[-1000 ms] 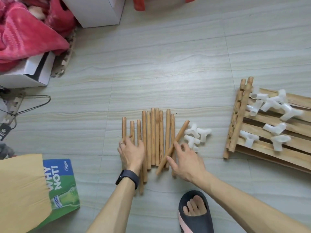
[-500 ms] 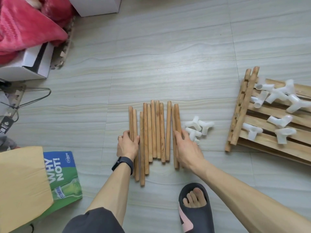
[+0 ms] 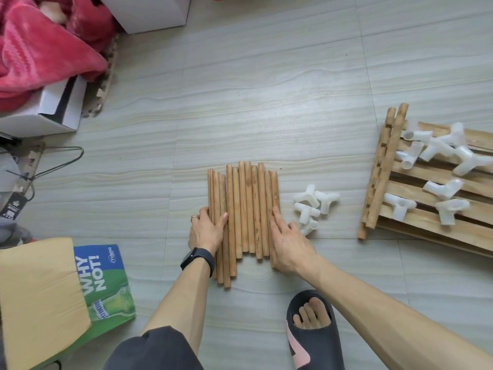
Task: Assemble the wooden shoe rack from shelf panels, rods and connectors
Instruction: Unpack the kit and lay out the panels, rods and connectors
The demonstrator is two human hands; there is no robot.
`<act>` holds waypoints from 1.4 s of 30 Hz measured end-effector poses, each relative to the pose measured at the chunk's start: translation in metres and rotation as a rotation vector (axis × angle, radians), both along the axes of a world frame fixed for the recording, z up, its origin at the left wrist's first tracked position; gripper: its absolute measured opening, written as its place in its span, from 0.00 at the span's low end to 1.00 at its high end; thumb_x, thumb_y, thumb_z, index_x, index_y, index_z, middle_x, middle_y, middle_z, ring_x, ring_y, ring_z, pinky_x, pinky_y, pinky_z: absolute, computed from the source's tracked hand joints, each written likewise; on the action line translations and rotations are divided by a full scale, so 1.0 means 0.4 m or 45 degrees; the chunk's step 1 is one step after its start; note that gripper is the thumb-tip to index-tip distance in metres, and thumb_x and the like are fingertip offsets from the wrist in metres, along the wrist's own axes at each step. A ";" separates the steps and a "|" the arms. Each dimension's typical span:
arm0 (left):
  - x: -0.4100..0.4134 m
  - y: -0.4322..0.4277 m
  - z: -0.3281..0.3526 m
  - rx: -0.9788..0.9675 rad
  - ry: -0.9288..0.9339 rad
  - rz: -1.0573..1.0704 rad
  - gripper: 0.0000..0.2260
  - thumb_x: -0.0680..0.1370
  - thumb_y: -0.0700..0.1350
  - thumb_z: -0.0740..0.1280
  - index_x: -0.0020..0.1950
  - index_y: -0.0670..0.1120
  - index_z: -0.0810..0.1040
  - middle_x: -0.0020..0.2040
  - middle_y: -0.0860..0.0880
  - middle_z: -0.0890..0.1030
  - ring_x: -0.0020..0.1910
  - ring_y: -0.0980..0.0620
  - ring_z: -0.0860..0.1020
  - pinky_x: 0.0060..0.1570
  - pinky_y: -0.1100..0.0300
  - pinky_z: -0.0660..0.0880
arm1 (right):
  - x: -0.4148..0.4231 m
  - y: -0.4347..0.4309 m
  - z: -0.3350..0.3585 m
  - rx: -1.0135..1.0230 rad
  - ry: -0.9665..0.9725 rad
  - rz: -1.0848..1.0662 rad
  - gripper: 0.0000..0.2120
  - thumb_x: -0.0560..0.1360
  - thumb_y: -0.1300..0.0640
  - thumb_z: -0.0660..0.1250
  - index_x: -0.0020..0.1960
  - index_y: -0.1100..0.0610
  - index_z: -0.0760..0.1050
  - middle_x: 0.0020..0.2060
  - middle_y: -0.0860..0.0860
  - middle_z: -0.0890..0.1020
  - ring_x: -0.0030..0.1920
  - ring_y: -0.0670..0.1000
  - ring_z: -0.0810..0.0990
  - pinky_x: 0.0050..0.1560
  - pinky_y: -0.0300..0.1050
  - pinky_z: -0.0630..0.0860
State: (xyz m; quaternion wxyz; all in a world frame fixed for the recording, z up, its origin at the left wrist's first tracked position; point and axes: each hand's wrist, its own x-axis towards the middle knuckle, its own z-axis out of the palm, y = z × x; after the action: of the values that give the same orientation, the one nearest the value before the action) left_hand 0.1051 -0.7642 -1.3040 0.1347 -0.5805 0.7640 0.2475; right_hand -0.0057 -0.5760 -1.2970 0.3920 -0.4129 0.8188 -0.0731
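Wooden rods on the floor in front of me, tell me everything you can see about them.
The wooden rods are about a dozen plain, light-brown round dowels, lying flat on the tiled floor, packed side by side and pointing away from the person. Their ends are uneven. The left hand rests on the left edge, thumb over the rods; the right hand presses straight fingers against the right edge. White connectors lie just to their right.

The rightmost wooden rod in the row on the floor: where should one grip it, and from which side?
Probably grip the rightmost rod at its bare far half, coming from the right: other rods crowd its left, and the right hand covers its near end.
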 end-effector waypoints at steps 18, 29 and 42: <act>-0.487 0.408 0.216 0.128 0.285 -0.952 0.29 0.81 0.52 0.62 0.80 0.50 0.57 0.75 0.41 0.63 0.73 0.41 0.67 0.67 0.46 0.70 | -0.361 0.532 0.318 0.363 0.327 0.340 0.16 0.82 0.48 0.58 0.65 0.56 0.72 0.59 0.56 0.78 0.59 0.60 0.77 0.51 0.53 0.76; -0.713 0.842 0.251 0.215 0.187 -1.661 0.23 0.81 0.50 0.62 0.76 0.48 0.65 0.71 0.45 0.69 0.68 0.44 0.70 0.62 0.48 0.74 | -0.403 0.980 0.129 0.045 0.245 -1.459 0.23 0.77 0.45 0.69 0.68 0.52 0.70 0.64 0.52 0.74 0.63 0.56 0.76 0.60 0.48 0.72; -0.815 1.090 0.114 0.176 0.186 -1.292 0.27 0.76 0.60 0.71 0.64 0.44 0.66 0.61 0.44 0.74 0.55 0.41 0.79 0.44 0.51 0.74 | -0.435 1.025 0.055 0.015 0.322 -1.310 0.19 0.76 0.44 0.69 0.60 0.55 0.73 0.54 0.52 0.77 0.55 0.57 0.79 0.53 0.48 0.73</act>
State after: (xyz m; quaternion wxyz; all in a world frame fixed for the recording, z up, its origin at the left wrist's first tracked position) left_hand -0.2210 -0.3281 -1.2583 0.2221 -0.1078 0.9387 0.2407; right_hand -0.1798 -0.1660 -1.2752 0.2057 0.0389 0.9569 -0.2012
